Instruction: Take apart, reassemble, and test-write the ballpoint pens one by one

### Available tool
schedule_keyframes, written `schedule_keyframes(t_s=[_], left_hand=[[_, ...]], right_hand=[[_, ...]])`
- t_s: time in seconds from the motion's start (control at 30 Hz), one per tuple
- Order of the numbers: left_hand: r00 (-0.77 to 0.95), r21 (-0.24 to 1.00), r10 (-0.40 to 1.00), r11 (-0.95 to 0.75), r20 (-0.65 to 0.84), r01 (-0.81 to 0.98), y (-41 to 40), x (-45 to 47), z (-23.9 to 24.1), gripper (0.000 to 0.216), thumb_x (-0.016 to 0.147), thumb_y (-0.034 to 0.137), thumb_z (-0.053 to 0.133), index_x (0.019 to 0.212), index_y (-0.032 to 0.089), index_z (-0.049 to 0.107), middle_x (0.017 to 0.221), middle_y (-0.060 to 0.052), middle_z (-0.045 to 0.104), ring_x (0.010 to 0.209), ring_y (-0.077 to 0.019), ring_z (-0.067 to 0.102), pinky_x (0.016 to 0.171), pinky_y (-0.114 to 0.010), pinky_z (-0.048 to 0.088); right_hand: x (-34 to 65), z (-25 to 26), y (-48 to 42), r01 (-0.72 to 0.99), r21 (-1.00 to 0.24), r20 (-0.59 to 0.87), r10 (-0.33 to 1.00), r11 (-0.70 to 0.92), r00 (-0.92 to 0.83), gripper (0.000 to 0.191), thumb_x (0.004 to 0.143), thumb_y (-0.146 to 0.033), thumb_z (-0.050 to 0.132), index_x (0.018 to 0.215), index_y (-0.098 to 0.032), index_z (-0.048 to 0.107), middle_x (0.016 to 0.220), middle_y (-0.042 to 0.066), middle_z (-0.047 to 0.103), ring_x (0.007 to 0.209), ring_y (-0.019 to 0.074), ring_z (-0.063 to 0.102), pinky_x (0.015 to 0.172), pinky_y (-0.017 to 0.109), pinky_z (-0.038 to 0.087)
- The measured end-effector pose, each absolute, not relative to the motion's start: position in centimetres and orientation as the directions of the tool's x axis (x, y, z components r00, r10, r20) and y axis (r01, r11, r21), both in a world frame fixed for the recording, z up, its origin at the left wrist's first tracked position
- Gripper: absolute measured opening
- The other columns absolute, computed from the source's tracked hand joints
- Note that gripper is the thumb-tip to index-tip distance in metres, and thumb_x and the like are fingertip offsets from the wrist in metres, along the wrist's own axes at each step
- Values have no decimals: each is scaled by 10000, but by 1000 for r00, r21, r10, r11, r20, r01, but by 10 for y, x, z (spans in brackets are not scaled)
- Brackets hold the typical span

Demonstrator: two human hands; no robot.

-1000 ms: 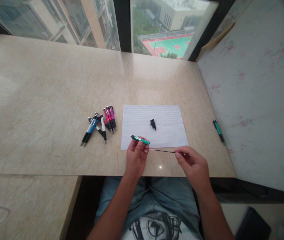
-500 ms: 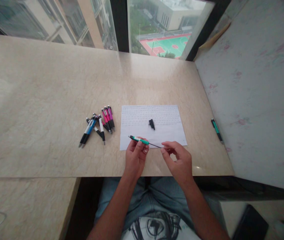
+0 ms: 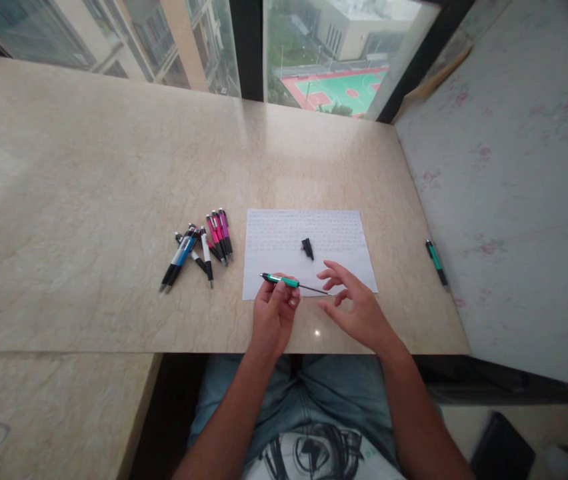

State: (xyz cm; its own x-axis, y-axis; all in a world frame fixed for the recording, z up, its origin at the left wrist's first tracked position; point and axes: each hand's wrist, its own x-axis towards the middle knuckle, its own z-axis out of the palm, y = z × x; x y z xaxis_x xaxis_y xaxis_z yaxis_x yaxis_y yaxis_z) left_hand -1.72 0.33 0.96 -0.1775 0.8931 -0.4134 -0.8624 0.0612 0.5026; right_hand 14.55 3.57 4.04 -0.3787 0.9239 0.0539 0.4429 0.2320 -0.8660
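My left hand (image 3: 275,308) is closed around the green barrel of a pen (image 3: 287,281), whose black clicker end points left. A thin dark refill (image 3: 313,290) sticks out of the barrel's right end. Around its tip, my right hand (image 3: 351,303) has thumb and fingers spread apart and holds nothing. Just beyond the hands, the black grip piece (image 3: 307,249) of a pen lies on a sheet of paper (image 3: 269,260) covered in its upper part with lines of writing.
To the left lie several pens: blue ones (image 3: 180,257), white ones (image 3: 206,250) and pink or purple ones (image 3: 220,235). Another green pen (image 3: 437,263) rests beside the patterned wall (image 3: 514,200) at right. A window (image 3: 334,60) borders the stone-like tabletop (image 3: 89,200) at the back.
My right hand has let go of the refill tip and opened its fingers. The left hand keeps its grip on the green pen. The whole view has shifted slightly.
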Motion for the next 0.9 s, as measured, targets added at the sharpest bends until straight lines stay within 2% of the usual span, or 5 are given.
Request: schedule_keyframes(t_s=[0.13, 0.23, 0.43, 0.73, 0.9], left_hand=[[-168, 499, 890, 75, -424, -863, 4, -16, 11, 244, 704, 271, 833, 856, 164, 676, 804, -20, 689, 652, -76, 590, 621, -191, 467], [-173, 508, 892, 71, -418, -858, 3, -16, 11, 234, 714, 259, 825, 873, 167, 680, 807, -22, 688, 658, -80, 587, 628, -197, 467], [-168, 503, 899, 67, -406, -862, 2, -16, 8, 227, 720, 244, 820, 881, 162, 683, 827, -29, 695, 664, -81, 590, 619, -194, 465], [-165, 518, 900, 76, -404, -852, 2, -16, 7, 218, 742, 248, 804, 894, 157, 677, 850, -36, 697, 675, -82, 591, 622, -198, 463], [-180, 527, 902, 60, -393, -848, 2, -16, 7, 216, 739, 252, 806, 885, 157, 678, 833, -30, 694, 661, -76, 590, 612, -190, 462]], right_hand=[[144, 23, 75, 643, -715, 123, 955, 275, -271, 311, 878, -184, 512, 1151, -195, 661, 929, 65, 671, 710, 154, 593, 626, 284, 500], [133, 15, 101, 746, -591, 138, 949, 308, -282, 297, 886, -178, 510, 1112, -196, 701, 899, 69, 677, 701, 162, 584, 721, 311, 482], [118, 11, 116, 844, -457, 77, 958, 282, -278, 312, 886, -201, 540, 1153, -212, 702, 915, 86, 685, 775, 197, 611, 719, 303, 451], [118, 8, 117, 816, -514, 84, 962, 266, -260, 187, 854, -203, 585, 989, -218, 714, 909, 75, 692, 803, 203, 628, 726, 306, 459], [125, 8, 106, 641, -746, 120, 983, 182, -139, 33, 820, -218, 620, 821, -200, 648, 811, 42, 667, 695, 172, 591, 657, 301, 463]])
